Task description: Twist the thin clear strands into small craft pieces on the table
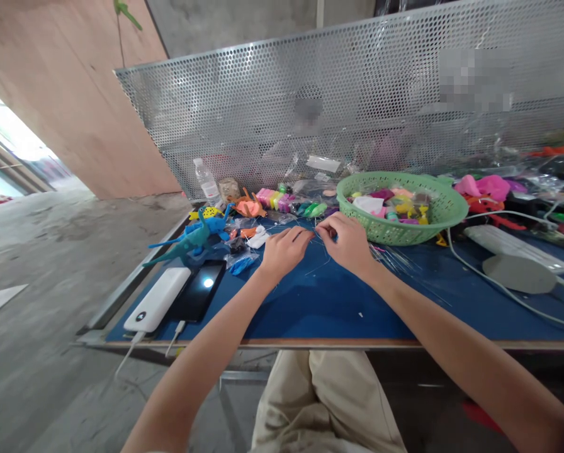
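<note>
Above the blue tabletop (pixel 310 308) my left hand (pixel 286 250) and my right hand (pixel 343 242) meet almost fingertip to fingertip. The fingers of both are pinched together, and what lies between them is too small to make out. Thin clear strands (pixel 405 259) spread over the table just right of my right hand. Behind that hand stands a green basket (pixel 405 236) holding colourful pieces. Left of my left hand lie a crumpled white piece (pixel 258 237) and a blue piece in clear plastic (pixel 242 264).
At the left are a white power bank (pixel 158 299), a black phone (pixel 199 292) and teal dinosaur toys (pixel 187 242). A water bottle (pixel 207 182) stands behind them. White cables cross the right side near a grey disc (pixel 519 274). A perforated metal panel (pixel 263 94) rises at the back.
</note>
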A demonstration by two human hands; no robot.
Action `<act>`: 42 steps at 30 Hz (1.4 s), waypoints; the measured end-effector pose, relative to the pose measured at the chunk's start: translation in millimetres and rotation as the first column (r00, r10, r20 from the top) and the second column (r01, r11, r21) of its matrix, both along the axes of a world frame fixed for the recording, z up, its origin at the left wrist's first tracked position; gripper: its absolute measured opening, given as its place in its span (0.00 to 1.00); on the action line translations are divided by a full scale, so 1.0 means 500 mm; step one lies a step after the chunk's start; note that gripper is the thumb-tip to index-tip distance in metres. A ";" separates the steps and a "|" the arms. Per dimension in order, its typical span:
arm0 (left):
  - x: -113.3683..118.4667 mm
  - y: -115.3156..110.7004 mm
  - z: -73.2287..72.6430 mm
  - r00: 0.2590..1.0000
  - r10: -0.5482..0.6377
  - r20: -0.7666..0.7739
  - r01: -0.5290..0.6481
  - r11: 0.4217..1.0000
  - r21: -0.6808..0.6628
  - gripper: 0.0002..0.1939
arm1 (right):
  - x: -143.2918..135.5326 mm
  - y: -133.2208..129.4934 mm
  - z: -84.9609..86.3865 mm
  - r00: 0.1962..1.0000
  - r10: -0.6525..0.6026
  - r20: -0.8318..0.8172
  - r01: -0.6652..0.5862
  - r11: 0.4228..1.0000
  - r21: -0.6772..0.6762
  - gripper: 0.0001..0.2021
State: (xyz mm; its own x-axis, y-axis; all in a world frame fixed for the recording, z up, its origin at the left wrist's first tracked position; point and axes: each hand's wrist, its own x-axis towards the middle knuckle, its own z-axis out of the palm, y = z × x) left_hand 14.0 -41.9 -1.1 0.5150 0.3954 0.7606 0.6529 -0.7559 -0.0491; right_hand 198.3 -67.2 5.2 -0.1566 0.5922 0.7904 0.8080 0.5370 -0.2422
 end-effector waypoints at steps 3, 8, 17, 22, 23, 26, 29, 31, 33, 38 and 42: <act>-0.001 -0.010 0.014 0.999 0.001 0.054 -0.001 1.000 0.001 0.11 | -0.007 -0.013 0.002 0.998 -0.001 0.070 -0.007 0.993 0.115 0.09; -0.012 -0.009 0.025 0.998 0.024 0.050 -0.028 0.996 0.085 0.12 | -0.016 -0.019 0.004 0.995 -0.036 0.089 0.024 0.990 0.137 0.08; -0.016 -0.002 0.020 0.996 -0.085 0.021 0.084 0.995 0.047 0.10 | -0.012 -0.018 0.006 0.992 0.124 -0.014 -0.124 0.984 -0.130 0.09; -0.008 -0.015 0.026 0.993 -0.063 0.105 0.062 0.998 0.010 0.09 | -0.014 -0.022 0.000 0.987 0.161 0.003 -0.161 0.987 0.011 0.10; -0.008 -0.017 0.026 0.988 -0.077 0.135 0.078 0.997 -0.005 0.08 | -0.015 -0.023 -0.001 0.983 0.185 0.003 -0.185 0.982 0.027 0.10; -0.005 -0.021 0.025 0.952 -0.135 0.275 0.163 0.983 -0.081 0.08 | -0.017 -0.027 0.000 0.971 0.240 -0.003 -0.239 0.968 0.073 0.11; 0.003 -0.028 0.024 0.884 -0.126 0.450 0.232 0.954 -0.188 0.09 | -0.016 -0.026 0.002 0.963 0.269 0.015 -0.269 0.955 0.129 0.12; 0.010 -0.032 0.025 0.832 -0.089 0.547 0.285 0.915 -0.285 0.10 | -0.013 -0.023 0.001 0.957 0.288 0.041 -0.290 0.942 0.166 0.12; 0.015 -0.034 0.026 0.786 -0.062 0.615 0.360 0.855 -0.374 0.11 | -0.008 -0.017 -0.001 0.948 0.310 0.073 -0.319 0.926 0.203 0.11; 0.018 -0.032 0.032 0.740 -0.052 0.670 0.481 0.738 -0.474 0.11 | 0.009 -0.001 -0.004 0.930 0.319 0.182 -0.357 0.904 0.237 0.11; 0.016 -0.031 0.037 0.714 -0.088 0.694 0.550 0.683 -0.480 0.12 | 0.016 0.002 0.001 0.919 0.293 0.265 -0.360 0.897 0.258 0.11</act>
